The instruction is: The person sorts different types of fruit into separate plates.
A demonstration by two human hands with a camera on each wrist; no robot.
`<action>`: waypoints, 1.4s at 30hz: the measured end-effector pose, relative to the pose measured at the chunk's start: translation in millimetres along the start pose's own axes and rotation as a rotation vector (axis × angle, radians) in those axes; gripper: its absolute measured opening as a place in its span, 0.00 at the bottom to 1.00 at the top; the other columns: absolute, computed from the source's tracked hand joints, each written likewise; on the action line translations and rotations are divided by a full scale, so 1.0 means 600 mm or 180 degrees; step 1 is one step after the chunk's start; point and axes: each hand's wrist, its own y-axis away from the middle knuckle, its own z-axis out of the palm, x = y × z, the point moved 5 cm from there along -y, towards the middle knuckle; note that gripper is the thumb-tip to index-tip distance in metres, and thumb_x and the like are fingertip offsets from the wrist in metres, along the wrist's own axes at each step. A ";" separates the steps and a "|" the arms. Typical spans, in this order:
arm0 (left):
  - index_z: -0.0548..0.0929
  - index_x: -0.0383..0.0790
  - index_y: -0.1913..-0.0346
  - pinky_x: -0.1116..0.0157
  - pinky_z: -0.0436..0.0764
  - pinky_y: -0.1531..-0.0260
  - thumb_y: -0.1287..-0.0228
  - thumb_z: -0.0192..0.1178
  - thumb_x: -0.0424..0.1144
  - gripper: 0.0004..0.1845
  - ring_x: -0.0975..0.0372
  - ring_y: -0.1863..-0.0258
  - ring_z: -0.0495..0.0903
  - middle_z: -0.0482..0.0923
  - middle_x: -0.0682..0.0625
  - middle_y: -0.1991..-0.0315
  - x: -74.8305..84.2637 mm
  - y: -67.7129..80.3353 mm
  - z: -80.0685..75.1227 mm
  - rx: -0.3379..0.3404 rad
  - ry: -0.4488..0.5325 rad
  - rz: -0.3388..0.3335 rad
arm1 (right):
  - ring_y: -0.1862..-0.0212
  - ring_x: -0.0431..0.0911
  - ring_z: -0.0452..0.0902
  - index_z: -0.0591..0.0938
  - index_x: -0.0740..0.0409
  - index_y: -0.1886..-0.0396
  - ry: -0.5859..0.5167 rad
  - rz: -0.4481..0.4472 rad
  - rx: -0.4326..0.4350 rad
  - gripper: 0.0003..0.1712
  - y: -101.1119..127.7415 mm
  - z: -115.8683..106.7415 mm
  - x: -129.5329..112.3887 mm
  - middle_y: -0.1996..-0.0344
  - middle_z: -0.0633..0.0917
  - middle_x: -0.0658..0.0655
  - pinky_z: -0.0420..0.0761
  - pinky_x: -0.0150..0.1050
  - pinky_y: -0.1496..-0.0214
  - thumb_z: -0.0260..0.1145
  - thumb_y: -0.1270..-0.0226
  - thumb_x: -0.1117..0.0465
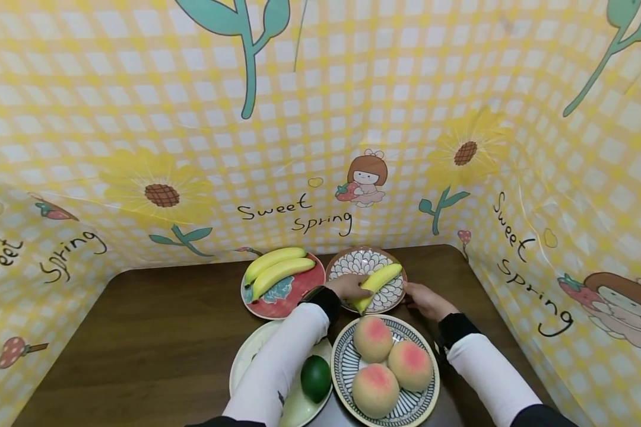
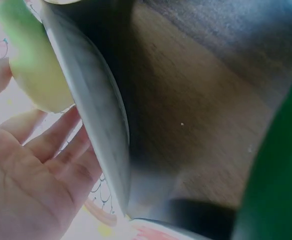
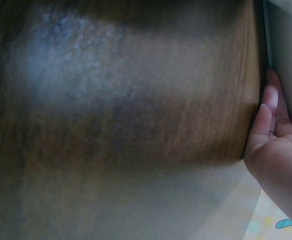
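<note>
Over patterned plate [image 1: 363, 264], both hands.

Banana [image 1: 378, 282] on plate [image 1: 352, 261], seemingly.

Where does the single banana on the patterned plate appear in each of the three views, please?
Head: banana at centre, on the patterned plate, under the left hand.
Left wrist: blurred, top left, above the plate's rim.
Right wrist: not in it.
Shared landmark: the plate's rim.

Both wrist views are blurred. The left sleeve [image 1: 294, 350] hides part of the pale plate [image 1: 246, 362]; the striped plate [image 1: 342, 356] is cropped at 6 o'clock.
</note>
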 end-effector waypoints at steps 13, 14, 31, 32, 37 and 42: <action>0.67 0.39 0.23 0.44 0.65 0.24 0.25 0.58 0.48 0.33 0.42 0.22 0.62 0.64 0.35 0.23 -0.052 0.031 -0.100 0.0945 -0.0596 -0.0264 | 0.57 0.43 0.73 0.76 0.61 0.54 -0.0120 -0.0094 -0.0087 0.22 -0.007 -0.006 0.008 0.64 0.78 0.51 0.72 0.41 0.47 0.40 0.14 0.52; 0.66 0.40 0.23 0.41 0.64 0.24 0.26 0.59 0.48 0.33 0.41 0.21 0.60 0.62 0.36 0.22 -0.070 0.038 -0.112 0.1068 -0.0602 -0.0379 | 0.57 0.43 0.73 0.76 0.63 0.54 -0.0093 -0.0050 -0.0057 0.23 0.009 0.001 -0.009 0.64 0.77 0.50 0.72 0.40 0.47 0.38 0.13 0.54; 0.66 0.33 0.25 0.37 0.69 0.31 0.29 0.65 0.45 0.36 0.36 0.24 0.59 0.61 0.32 0.24 -0.264 0.123 -0.149 0.1132 -0.1047 -0.1010 | 0.58 0.42 0.73 0.76 0.60 0.52 -0.0156 -0.0216 -0.0302 0.24 -0.030 -0.019 0.028 0.63 0.78 0.50 0.73 0.40 0.47 0.43 0.15 0.46; 0.68 0.33 0.26 0.37 0.69 0.31 0.30 0.65 0.44 0.35 0.36 0.24 0.60 0.62 0.31 0.25 -0.264 0.123 -0.149 0.1188 -0.1076 -0.0986 | 0.57 0.42 0.72 0.75 0.62 0.51 -0.0070 -0.0085 -0.0175 0.23 -0.015 -0.013 0.014 0.63 0.77 0.50 0.72 0.41 0.45 0.40 0.14 0.49; 0.78 0.31 0.35 0.42 0.76 0.36 0.34 0.68 0.39 0.27 0.38 0.28 0.67 0.69 0.31 0.31 -0.257 0.124 -0.145 0.1560 -0.1315 -0.0766 | 0.58 0.41 0.72 0.75 0.63 0.52 0.0029 -0.0019 -0.0066 0.25 0.012 -0.001 -0.014 0.64 0.77 0.48 0.72 0.38 0.48 0.34 0.13 0.54; 0.80 0.33 0.37 0.42 0.76 0.38 0.37 0.70 0.36 0.26 0.39 0.30 0.68 0.71 0.30 0.34 -0.252 0.120 -0.139 0.1787 -0.1423 -0.0627 | 0.58 0.41 0.71 0.75 0.61 0.53 0.0053 0.0039 -0.0044 0.23 0.017 0.001 -0.017 0.64 0.76 0.48 0.71 0.36 0.49 0.34 0.13 0.54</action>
